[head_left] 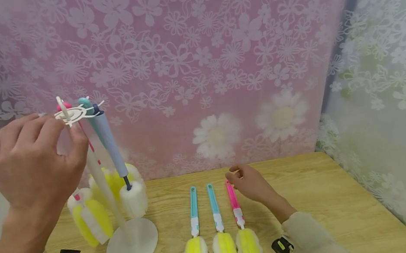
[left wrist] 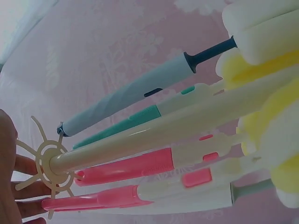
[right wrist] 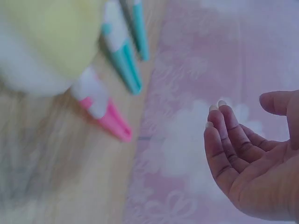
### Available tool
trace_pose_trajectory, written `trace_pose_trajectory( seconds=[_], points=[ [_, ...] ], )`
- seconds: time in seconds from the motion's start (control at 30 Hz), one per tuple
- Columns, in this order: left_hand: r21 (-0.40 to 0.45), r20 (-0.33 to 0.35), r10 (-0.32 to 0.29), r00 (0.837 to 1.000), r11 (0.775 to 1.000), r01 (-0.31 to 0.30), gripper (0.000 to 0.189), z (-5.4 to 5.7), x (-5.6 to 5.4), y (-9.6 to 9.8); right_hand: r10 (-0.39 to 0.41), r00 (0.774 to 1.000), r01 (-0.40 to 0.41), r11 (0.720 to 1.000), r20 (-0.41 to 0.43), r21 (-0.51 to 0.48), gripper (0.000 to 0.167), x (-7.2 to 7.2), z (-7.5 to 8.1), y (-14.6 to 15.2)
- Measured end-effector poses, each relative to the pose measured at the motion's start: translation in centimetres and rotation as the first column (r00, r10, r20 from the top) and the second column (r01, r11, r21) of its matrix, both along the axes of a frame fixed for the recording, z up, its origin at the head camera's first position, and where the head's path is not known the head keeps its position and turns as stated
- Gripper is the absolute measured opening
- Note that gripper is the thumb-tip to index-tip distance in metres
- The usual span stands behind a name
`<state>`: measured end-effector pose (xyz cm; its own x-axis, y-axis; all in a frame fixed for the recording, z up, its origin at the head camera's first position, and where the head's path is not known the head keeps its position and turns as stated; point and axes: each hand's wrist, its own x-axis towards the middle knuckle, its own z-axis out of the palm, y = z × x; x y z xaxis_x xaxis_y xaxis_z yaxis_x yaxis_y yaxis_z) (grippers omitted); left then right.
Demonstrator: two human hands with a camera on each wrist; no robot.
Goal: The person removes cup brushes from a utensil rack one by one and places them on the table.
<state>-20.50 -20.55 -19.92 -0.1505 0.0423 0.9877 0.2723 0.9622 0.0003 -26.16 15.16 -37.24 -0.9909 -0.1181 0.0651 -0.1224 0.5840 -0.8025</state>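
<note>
My left hand [head_left: 32, 156] holds the hooked top wheel [left wrist: 52, 163] of a white brush stand [head_left: 132, 248], its thumb and fingers at the rim. Sponge brushes hang from the hooks: one with a pale blue handle [left wrist: 133, 100], a teal one [left wrist: 124, 126] and pink ones [left wrist: 126, 167], their yellow and white heads low around the pole. My right hand [right wrist: 261, 168] holds nothing, its fingers loosely bent and thumb apart. In the head view it hovers beside the handle end of a pink brush [head_left: 233, 194] lying on the table.
Two teal-handled brushes [head_left: 193, 202] lie left of the pink one on the wooden table [head_left: 308, 198], heads toward me. Near my right sleeve sits a small black object [head_left: 282, 247]. A pink flowered curtain [head_left: 180, 81] closes the back, with a paler one on the right.
</note>
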Motion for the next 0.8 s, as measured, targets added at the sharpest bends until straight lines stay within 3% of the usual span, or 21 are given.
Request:
trace_pose_trajectory(
  seconds=[0.2,0.47,0.6,0.8],
  points=[
    [-0.002,0.055,0.006,0.998,1.0,-0.006,0.054,-0.1,0.3,-0.2,0.119,0.988,-0.124,0.991,-0.094,-0.054,0.031,0.9,2.1,-2.7],
    [0.045,0.1,-0.051,0.994,0.998,0.046,0.047,-0.1,0.2,-0.2,0.303,0.939,-0.318,0.945,-0.165,-0.073,0.032,1.8,5.2,-6.5],
    [0.067,0.13,-0.048,0.99,0.997,0.04,0.042,-0.1,0.3,-0.3,0.345,0.921,-0.358,0.932,-0.179,-0.046,0.032,1.6,7.0,-8.3],
    [0.053,0.172,-0.049,0.984,0.998,0.04,0.037,-0.1,0.7,-0.6,0.397,0.897,-0.419,0.903,-0.194,-0.09,0.027,1.4,8.5,-10.9]
  ],
)
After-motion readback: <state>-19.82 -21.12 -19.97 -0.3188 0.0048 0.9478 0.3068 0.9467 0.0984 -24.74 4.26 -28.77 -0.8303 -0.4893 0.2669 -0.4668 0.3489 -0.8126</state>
